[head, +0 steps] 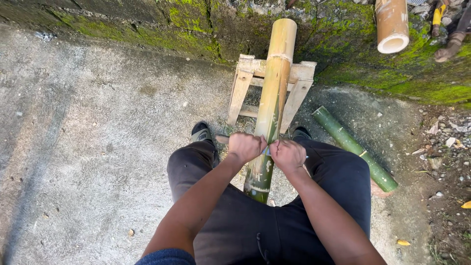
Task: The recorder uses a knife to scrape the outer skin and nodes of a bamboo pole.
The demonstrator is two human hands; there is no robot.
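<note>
Here both the left hand (245, 146) and right hand (288, 154) are clenched on a blade's handles across the bamboo pole (273, 98), which leans on a wooden stool (243, 83).

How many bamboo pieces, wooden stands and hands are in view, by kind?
Bamboo poles: 3 (scraped yellow-green pole, dark green pole, pale tan pole)
Small wooden stand: 1
Hands: 2 (left hand, right hand)
Total: 6
</note>
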